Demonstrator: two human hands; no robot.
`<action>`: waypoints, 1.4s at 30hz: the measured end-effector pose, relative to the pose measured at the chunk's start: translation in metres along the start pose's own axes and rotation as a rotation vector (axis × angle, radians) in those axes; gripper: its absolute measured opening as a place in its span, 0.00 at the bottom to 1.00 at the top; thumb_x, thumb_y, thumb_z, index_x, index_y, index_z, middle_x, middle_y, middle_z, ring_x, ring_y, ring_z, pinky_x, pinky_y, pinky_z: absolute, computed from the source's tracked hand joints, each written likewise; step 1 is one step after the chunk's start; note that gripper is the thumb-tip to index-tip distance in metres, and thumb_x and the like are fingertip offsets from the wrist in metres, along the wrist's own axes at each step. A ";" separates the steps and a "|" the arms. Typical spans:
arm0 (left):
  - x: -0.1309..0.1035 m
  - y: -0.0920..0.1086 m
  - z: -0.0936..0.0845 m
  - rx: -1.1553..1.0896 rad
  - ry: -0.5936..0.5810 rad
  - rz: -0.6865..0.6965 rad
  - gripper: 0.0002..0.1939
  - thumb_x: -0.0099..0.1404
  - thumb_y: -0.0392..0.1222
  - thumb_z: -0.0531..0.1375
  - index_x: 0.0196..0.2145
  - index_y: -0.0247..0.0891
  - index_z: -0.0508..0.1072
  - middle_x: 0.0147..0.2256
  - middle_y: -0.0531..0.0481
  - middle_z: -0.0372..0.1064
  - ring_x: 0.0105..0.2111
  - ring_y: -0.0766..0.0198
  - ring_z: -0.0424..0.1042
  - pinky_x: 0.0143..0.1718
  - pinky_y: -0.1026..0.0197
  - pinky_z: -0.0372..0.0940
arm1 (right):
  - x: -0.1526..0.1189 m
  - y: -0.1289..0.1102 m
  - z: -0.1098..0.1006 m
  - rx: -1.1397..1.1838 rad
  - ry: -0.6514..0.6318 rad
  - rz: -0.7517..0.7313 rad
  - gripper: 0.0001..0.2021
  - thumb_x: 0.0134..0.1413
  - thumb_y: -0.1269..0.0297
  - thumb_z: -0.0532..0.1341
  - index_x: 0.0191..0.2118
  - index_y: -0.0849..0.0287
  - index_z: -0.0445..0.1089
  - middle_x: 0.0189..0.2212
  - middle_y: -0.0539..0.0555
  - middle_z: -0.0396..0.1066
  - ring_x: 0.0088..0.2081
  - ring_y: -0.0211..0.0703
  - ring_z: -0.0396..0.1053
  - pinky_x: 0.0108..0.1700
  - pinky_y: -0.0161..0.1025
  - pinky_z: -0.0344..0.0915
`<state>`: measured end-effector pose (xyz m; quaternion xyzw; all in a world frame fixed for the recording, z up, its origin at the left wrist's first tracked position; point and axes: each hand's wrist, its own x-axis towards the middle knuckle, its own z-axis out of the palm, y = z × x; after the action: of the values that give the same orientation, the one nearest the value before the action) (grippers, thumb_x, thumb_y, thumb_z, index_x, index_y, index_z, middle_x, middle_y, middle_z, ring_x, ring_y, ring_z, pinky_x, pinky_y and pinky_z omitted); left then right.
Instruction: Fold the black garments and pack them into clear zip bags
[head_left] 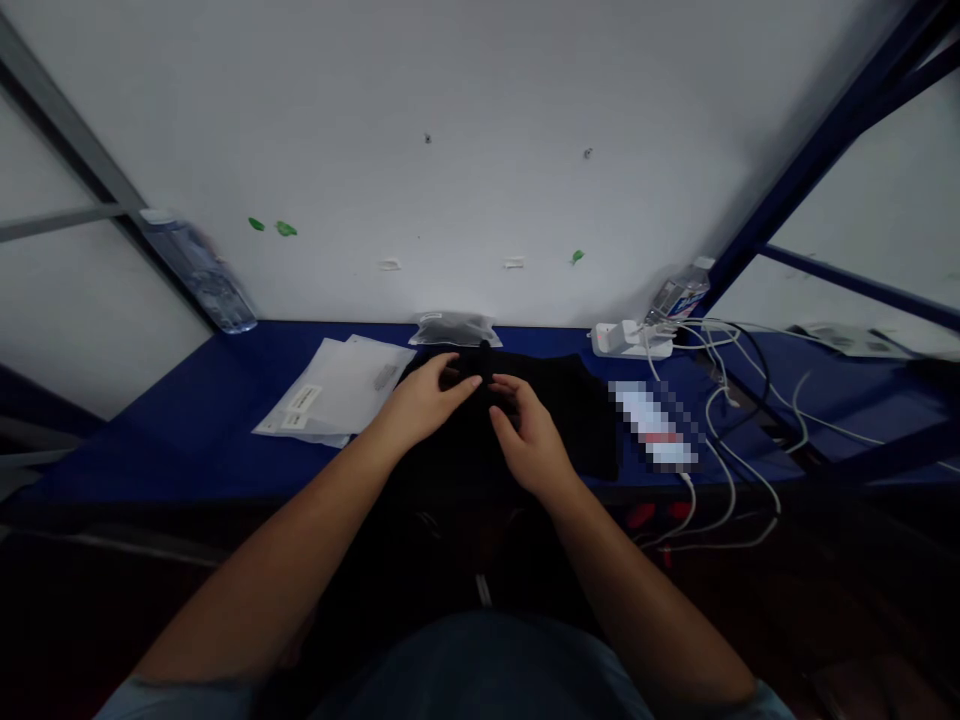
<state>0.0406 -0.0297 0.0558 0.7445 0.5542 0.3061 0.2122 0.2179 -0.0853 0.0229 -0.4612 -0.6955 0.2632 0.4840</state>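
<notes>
A black cloth garment (577, 410) lies spread on the blue tabletop in front of me; its folds are too dark to make out. My left hand (429, 402) rests on its left part with curled fingers, black cloth showing between thumb and fingers. To the right of it, my right hand (529, 435) hovers over or lightly touches the cloth, its fingers bent and the thumb held apart. A small raised dark piece (485, 362) stands between the fingertips of both hands; its kind cannot be made out.
Clear plastic packets (341, 390) with labels lie at the left, and another clear bag (455, 330) sits by the wall. A large bottle (199, 270) leans at the far left. On the right are a power strip (630, 340), a blurred-out phone (654, 425), white cables and a smaller bottle (681, 292).
</notes>
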 end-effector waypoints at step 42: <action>0.019 -0.001 0.021 0.471 -0.367 0.785 0.34 0.57 0.21 0.55 0.60 0.39 0.72 0.62 0.46 0.67 0.65 0.57 0.63 0.65 0.51 0.59 | 0.018 0.032 -0.078 -0.504 0.063 0.347 0.21 0.68 0.54 0.53 0.57 0.61 0.70 0.45 0.61 0.76 0.45 0.50 0.74 0.49 0.43 0.67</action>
<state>0.0581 -0.0108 0.0437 0.9664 0.2394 0.0933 0.0010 0.3002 -0.0618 0.0350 -0.6866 -0.6343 0.1471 0.3234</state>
